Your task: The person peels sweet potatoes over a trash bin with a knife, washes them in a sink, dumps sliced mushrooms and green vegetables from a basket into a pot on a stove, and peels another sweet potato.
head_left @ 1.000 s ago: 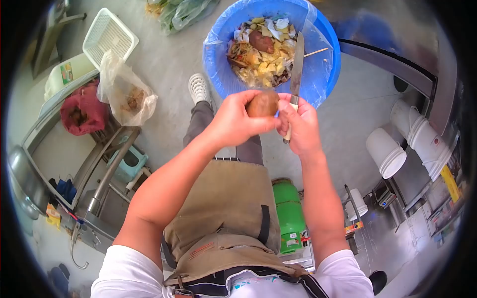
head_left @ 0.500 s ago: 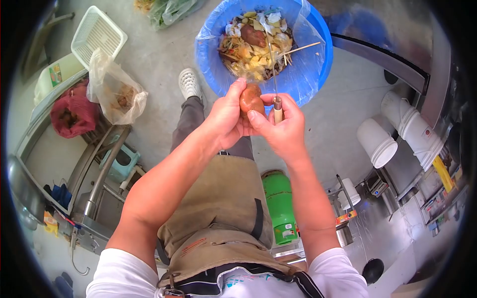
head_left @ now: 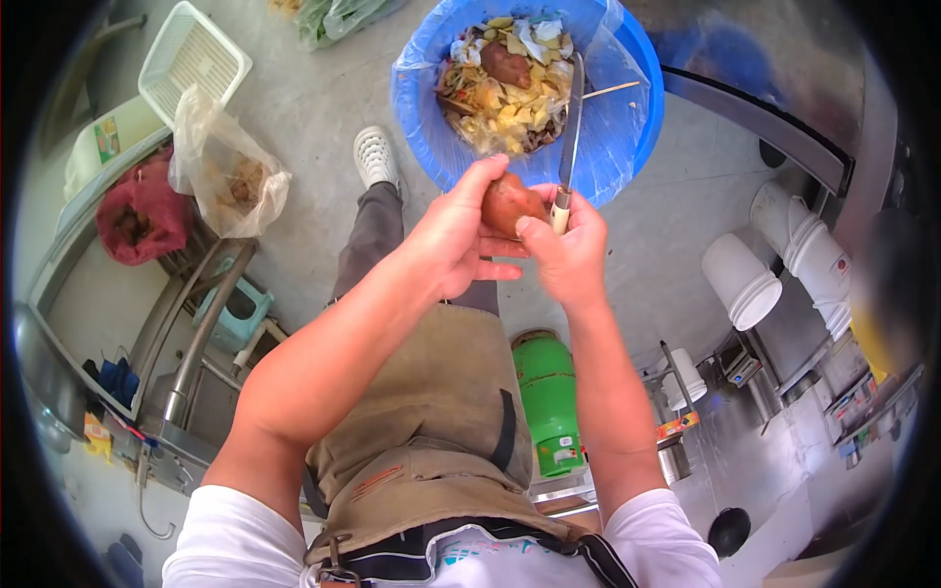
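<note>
A reddish-brown potato [head_left: 512,204] is in my left hand [head_left: 459,227], its thumb along the potato's left side and other fingers below. My right hand [head_left: 570,240] is closed on the light handle of a knife [head_left: 571,127], and its thumb touches the potato's lower right. The blade points up and away, over the blue bin [head_left: 648,103]. Peelings and food scraps [head_left: 524,103] fill the bin's clear liner, with a brown lump and a thin stick among them.
At the left are a white basket [head_left: 201,61], a clear plastic bag [head_left: 230,176] and a red sack [head_left: 143,220]. A green gas cylinder [head_left: 549,402] stands near my apron. White buckets [head_left: 742,279] are at the right.
The knife blade has turned its flat side into view and moved right. The potato has rotated and shifted slightly right, and my left fingers have spread. A dark blur has appeared at the far right.
</note>
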The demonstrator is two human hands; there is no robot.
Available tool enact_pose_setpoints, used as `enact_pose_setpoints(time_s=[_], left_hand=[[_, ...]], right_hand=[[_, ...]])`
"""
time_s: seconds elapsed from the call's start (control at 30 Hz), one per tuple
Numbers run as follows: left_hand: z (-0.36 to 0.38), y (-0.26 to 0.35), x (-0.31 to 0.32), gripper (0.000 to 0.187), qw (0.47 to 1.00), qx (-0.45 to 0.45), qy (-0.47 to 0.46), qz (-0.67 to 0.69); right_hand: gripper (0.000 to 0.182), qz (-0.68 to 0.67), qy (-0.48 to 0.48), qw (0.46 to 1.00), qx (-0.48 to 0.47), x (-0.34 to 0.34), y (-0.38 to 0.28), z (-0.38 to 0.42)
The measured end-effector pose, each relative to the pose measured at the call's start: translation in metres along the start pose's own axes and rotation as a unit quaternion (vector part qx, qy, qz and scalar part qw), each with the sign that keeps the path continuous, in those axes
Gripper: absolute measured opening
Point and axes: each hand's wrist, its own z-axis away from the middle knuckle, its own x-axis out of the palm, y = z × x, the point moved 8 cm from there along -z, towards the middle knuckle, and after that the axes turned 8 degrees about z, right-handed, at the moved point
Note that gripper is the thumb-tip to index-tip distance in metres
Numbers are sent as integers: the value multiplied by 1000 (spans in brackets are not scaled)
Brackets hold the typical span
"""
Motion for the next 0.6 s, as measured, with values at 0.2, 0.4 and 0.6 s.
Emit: enact_pose_setpoints(time_s=[0.2, 0.4, 0.6], left_hand=[[-7, 4, -3, 53, 989, 12, -146, 32], [-17, 3, -10, 54, 983, 78, -162, 36], [-3, 24, -9, 50, 944, 245, -40, -220]], right_hand=[[30, -132, -59, 987, 72, -12, 23, -1], [32, -112, -22, 993, 44, -22, 27, 2], [35, -55, 35, 998, 23, -28, 28, 5]])
